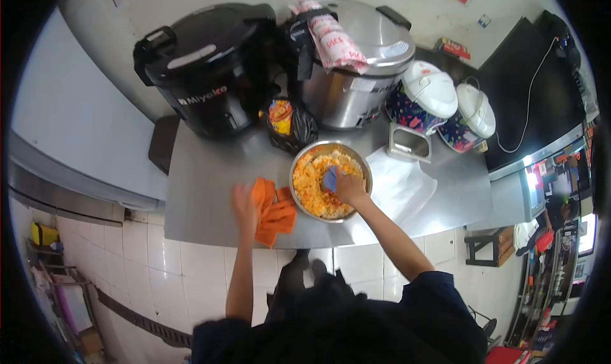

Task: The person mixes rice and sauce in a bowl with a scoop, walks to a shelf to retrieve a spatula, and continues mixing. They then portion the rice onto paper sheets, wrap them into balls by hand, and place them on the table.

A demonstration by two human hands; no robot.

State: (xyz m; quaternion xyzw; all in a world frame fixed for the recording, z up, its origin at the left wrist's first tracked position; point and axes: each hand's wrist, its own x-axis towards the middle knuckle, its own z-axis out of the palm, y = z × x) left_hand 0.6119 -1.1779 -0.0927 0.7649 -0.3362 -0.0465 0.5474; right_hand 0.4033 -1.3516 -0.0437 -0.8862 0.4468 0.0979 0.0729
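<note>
A round steel bowl (367, 167) on the metal table holds rice (310, 179) mixed with orange-coloured seasoning, whiter along the far and right edges. My right hand (350, 188) reaches into the bowl, fingers closed on a blue-purple utensil (329, 178) whose lower end sits in the rice; its exact kind is hidden. Left of the bowl lies a crumpled orange cloth (276, 212). My left hand (244, 205) is at the cloth's left edge, its fingers smeared by motion.
Behind the bowl stand a black Miyako rice cooker (203, 77) and a steel one (356, 87) topped by a printed wrapper (334, 42). A black plastic bag (294, 132) sits between. To the right are a steel container (409, 143), white paper (401, 186) and two flowered cookers (423, 97).
</note>
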